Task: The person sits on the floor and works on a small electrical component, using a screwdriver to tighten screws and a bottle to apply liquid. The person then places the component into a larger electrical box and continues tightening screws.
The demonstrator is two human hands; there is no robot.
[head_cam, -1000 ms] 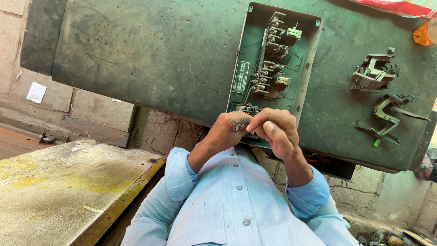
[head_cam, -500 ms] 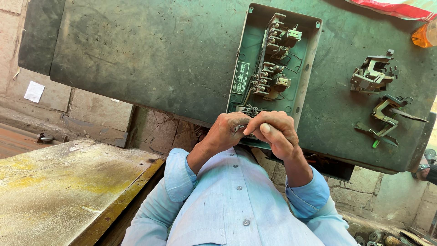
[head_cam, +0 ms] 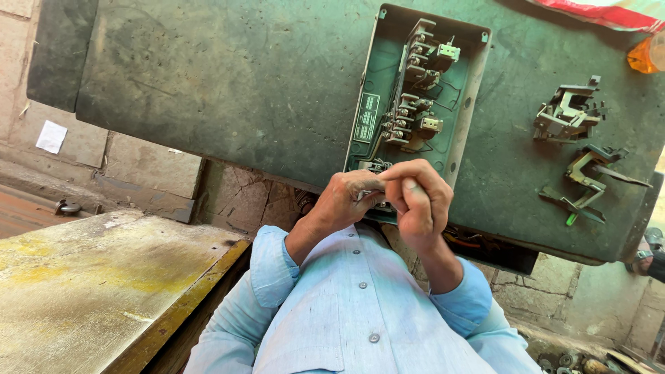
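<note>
Left hand: the left hand is up at the near edge of the open green metal switch box, fingers curled in tight, thumb and fingertips pinched on a small metal part that barely peeks out between the two hands.
Right hand: the right hand sits just beside it, touching it, fingers folded over and closed down at the same spot; whether it truly clamps the small part, I cannot tell, the fingers hide it.
Small part: right between the hands, over the bottom end of the box, too covered to make out its shape.
Switch box: lid off, lying flat on the dark green metal worktop, with a row of grey terminals and contact blocks running down its middle.
Off to the right: two loose grey metal switch mechanisms lying on the worktop, well apart from the hands.
Nearer the body: light blue shirt sleeves pushed up at the wrists.
Lower left: a worn yellow-stained bench top.
</note>
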